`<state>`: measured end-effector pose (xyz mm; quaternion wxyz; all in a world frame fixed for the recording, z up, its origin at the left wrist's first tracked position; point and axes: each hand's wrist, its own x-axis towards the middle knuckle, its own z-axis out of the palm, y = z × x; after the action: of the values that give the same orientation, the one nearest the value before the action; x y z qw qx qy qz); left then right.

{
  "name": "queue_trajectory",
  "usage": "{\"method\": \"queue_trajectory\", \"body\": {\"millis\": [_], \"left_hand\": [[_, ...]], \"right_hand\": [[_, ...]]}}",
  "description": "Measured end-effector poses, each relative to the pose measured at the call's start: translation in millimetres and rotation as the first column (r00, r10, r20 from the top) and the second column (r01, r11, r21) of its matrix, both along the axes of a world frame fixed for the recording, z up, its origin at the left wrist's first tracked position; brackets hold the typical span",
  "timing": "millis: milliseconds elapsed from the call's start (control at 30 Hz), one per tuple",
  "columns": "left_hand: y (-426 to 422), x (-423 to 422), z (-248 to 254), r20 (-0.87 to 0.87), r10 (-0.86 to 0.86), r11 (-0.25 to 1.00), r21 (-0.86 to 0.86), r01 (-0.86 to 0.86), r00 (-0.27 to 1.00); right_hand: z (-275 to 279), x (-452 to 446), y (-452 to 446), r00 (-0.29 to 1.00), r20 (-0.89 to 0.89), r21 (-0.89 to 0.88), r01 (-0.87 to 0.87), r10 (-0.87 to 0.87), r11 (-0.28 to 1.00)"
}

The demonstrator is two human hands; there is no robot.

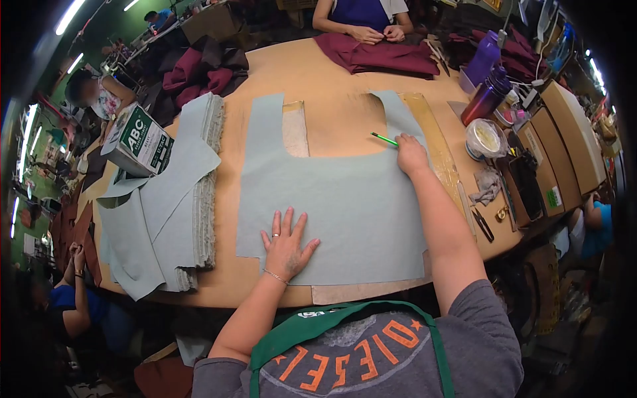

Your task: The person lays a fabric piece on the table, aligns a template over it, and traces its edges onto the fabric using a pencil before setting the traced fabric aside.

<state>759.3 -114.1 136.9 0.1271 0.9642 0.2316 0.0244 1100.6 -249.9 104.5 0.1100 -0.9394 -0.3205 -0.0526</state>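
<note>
A grey-blue cut fabric piece (332,212) with a deep U-shaped notch lies flat on the table before me. My left hand (288,245) rests on its lower left part, fingers spread, a ring and bracelet on it. My right hand (411,156) is at the upper right of the cloth, closed around a green pencil (385,139) whose tip points left. Under the fabric a cardboard pattern (424,123) shows along the right side and inside the notch.
A thick stack of grey-blue fabric (207,179) stands at left, with an ABC box (139,140) on it. Bottles (488,96), a plastic tub (483,140) and scissors (483,225) sit at right. Across the table, a person's hands (378,34) handle maroon cloth (371,56).
</note>
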Motion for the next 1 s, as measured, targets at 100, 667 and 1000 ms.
{"method": "queue_trajectory", "body": {"millis": [100, 667, 1000], "left_hand": [[0.5, 1.7, 0.9, -0.005, 0.000, 1.000, -0.003, 0.000, 1.000], [5.8, 9.3, 6.8, -0.068, -0.008, 0.999, -0.051, 0.005, 0.998], [7.0, 9.9, 7.4, -0.073, -0.002, 0.998, -0.059, -0.002, 0.997]], "right_hand": [[6.2, 16.3, 12.6, 1.000, -0.020, -0.043, -0.016, 0.015, 0.999], [16.6, 89.5, 87.7, 0.997, -0.077, -0.105, -0.020, 0.012, 0.994], [11.1, 64.3, 92.2, 0.986, 0.136, -0.162, -0.073, 0.095, 0.984]]}}
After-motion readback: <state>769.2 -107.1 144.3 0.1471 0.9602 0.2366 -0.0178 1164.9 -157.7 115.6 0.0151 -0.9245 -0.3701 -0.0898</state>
